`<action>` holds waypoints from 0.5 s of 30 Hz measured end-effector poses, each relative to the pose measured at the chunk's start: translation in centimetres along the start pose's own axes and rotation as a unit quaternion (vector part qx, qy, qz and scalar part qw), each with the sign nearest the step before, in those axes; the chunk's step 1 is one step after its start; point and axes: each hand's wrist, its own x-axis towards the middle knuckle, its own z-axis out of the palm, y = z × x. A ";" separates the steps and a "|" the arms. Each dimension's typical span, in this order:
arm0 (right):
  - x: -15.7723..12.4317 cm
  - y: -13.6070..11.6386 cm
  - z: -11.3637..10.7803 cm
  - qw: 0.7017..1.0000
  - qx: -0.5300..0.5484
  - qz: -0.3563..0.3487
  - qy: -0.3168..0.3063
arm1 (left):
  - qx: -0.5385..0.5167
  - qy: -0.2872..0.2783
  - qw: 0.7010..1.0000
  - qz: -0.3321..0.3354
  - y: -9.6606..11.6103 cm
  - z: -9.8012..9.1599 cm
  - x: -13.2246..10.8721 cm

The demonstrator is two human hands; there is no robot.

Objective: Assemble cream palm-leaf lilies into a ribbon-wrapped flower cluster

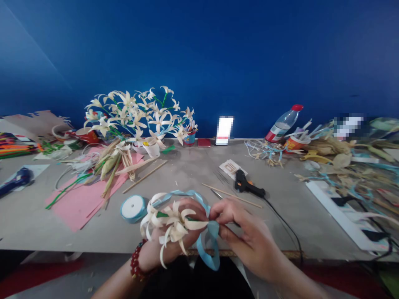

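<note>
My left hand is closed around a small bunch of cream-white handmade flowers, whose curled petals spread over the palm toward the wrist. My right hand pinches a light blue ribbon close to the left fingertips, where the flowers' narrow ends gather. One length of ribbon hangs in a loop below the fingers; another arches behind the left hand toward the ribbon spool, which lies on the table. The flower stems are mostly hidden by my fingers.
A black glue gun with a cable and a thin wooden stick lie beyond my right hand. A white power strip is at right. Behind stand finished flowers, a tilted bottle and a bright phone screen. Pink paper lies left.
</note>
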 end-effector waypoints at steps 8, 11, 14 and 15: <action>0.4 -0.4 -0.5 0.993 0.077 0.066 -0.060 | -0.058 -0.146 0.987 -0.018 -1.4 -1.3 -0.2; 0.5 -0.4 -0.4 0.991 0.095 0.069 -0.065 | -0.066 -0.165 0.984 -0.020 -1.3 -1.7 -0.1; 0.4 -0.1 0.0 0.988 0.124 0.073 -0.049 | -0.053 -0.171 0.983 -0.034 -1.2 -1.6 0.0; 0.4 0.1 0.2 0.986 0.137 0.077 -0.045 | -0.042 -0.140 0.989 -0.036 -1.2 -1.4 0.0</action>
